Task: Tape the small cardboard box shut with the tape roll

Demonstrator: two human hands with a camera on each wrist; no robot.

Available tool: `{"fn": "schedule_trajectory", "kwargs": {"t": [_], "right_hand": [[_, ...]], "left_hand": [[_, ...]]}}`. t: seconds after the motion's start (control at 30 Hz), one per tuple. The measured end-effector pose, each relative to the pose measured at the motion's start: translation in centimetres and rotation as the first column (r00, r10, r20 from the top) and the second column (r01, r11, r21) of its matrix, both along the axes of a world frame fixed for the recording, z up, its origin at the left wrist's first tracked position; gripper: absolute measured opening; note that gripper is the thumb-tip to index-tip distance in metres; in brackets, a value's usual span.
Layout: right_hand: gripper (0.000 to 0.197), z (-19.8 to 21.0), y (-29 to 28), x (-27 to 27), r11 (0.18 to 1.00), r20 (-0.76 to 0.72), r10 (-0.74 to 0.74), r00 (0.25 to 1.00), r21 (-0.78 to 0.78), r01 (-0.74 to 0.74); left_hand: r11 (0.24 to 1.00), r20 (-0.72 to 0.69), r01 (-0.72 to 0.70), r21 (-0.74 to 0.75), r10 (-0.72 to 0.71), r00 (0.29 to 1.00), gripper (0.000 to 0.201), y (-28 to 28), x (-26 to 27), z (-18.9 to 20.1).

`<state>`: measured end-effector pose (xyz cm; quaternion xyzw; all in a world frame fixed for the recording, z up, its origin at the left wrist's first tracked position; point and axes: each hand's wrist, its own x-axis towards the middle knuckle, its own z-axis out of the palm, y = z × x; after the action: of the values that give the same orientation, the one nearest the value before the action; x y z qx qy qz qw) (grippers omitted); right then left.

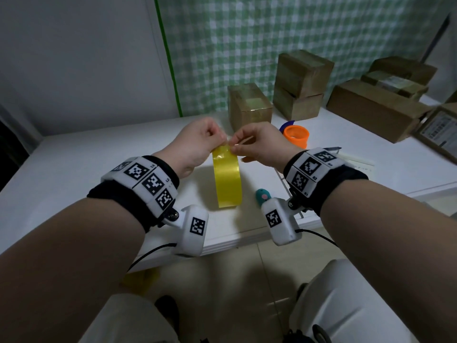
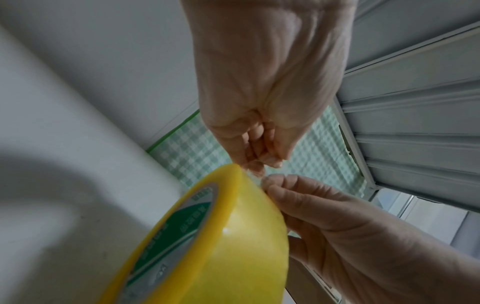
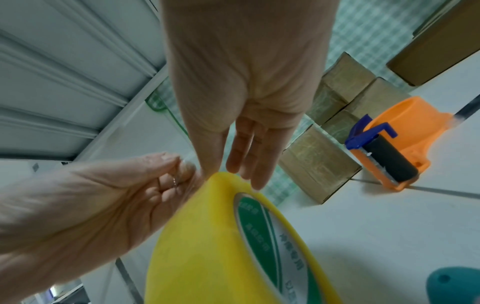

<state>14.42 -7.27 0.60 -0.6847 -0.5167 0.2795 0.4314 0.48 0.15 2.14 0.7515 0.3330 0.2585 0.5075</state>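
Tape roll [image 1: 227, 179] stands on edge on the table [image 1: 74, 169], near its front edge, axis left-right. Both hands meet at the roll's top — left hand [image 1: 197, 142] fingers curled, pinching the tape end; right hand [image 1: 257, 142] fingertips pinched there too. Small box [image 1: 248, 106] sits just behind the roll — open tabletop between.

the yellow tape roll [image 3: 207, 257] has a green and white core label [image 3: 262, 224] printed with white characters, too blurred and skewed to read in either wrist view. the white wrist bands [image 1: 146, 179] carry square black-and-white coded markers and tiny edge marks that look like "l1" and "l2" on the left and "r2" on the right, hardly legible. a flat brown cardboard box at the far right [image 1: 442, 132] bears a white label with barcode lines, its print too small to read.
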Motion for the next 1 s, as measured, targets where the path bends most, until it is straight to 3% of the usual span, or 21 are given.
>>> {"fn": "schedule_trajectory", "kwargs": {"t": [0.13, 0.27, 0.43, 0.53, 0.73, 1.0], "right_hand": [[0.022, -0.11, 0.40, 0.08, 1.000, 0.057, 0.016, 0.998, -0.006, -0.016], [0.020, -0.22, 0.47, 0.03, 1.000, 0.055, 0.019, 0.998, -0.013, -0.018], [0.011, -0.29, 0.43, -0.12, 1.000, -0.001, 0.000, 1.000, -0.011, 0.000], [0.009, -0.27, 0.44, -0.17, 1.000, -0.023, -0.010, 1.000, -0.029, 0.010], [0.010, -0.30, 0.64, -0.14, 0.998, -0.081, -0.036, 0.996, -0.051, 0.032], [0.010, -0.31, 0.62, -0.10, 0.999, -0.080, -0.032, 0.996, -0.043, 0.028]], "left_hand": [[0.999, -0.006, 0.001, 0.034, -0.001, 1.000, 0.030, -0.05, -0.06, -0.09], [0.994, 0.009, -0.088, 0.065, 0.087, 0.996, 0.027, 0.12, -0.08, -0.39], [0.960, -0.066, -0.106, 0.259, 0.127, 0.990, 0.015, -0.14, -0.18, -0.38], [0.962, -0.063, -0.137, 0.237, 0.156, 0.986, 0.032, 0.00, -0.32, -0.14], [0.976, -0.052, -0.097, 0.194, 0.109, 0.993, 0.033, 0.02, -0.40, -0.10], [0.974, -0.079, -0.121, 0.190, 0.138, 0.987, 0.014, 0.78, -0.06, -0.52]]}}
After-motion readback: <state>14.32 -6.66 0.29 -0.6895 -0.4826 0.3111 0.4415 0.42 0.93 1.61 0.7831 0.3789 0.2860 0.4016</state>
